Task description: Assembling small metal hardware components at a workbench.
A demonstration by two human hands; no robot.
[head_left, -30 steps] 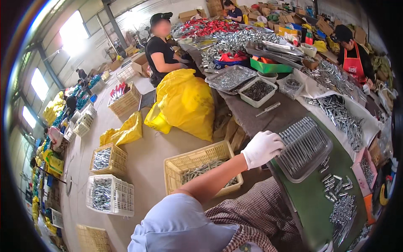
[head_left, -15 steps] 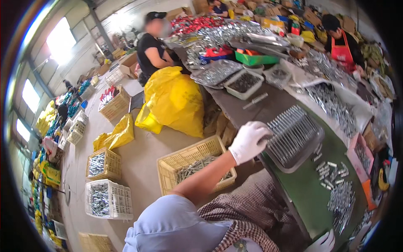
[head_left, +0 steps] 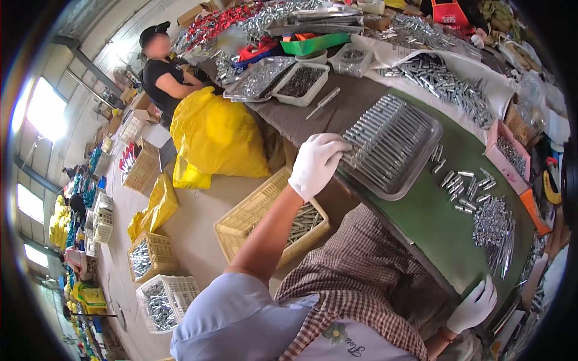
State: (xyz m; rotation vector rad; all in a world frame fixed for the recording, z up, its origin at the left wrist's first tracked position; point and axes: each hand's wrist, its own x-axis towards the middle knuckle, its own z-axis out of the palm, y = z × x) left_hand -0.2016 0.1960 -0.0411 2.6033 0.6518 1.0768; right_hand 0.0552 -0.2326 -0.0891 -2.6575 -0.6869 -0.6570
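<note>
In the head view, a clear plastic tray [head_left: 394, 144] sits on the green table [head_left: 445, 228] a little above the centre, at about one o'clock. It is filled with metal pins laid side by side in one tight row. The tray's long axis runs from about seven o'clock to one o'clock, and the pins lie along the same line.

The left hand [head_left: 316, 162], in a white glove, grips the tray's near corner at its seven o'clock end, fingers curled over the rim and closed on it. The right hand [head_left: 475, 307], also gloved, rests at the table's edge at about five o'clock, fingers loosely bent; whether it holds anything I cannot tell.

At three o'clock from the tray, loose pins [head_left: 466, 186] lie scattered on the green surface, with a thicker heap [head_left: 497, 231] towards four o'clock. A pink box [head_left: 509, 153] of small metal parts stands at the right.

At eleven o'clock a white tub [head_left: 301, 83] holds dark parts, beside a clear tray of silvery ones [head_left: 260, 77]. Below the left forearm, a yellow crate [head_left: 271, 219] on the floor holds more pins. A large yellow bag [head_left: 214, 135] stands at ten o'clock, near a seated person [head_left: 162, 75].
</note>
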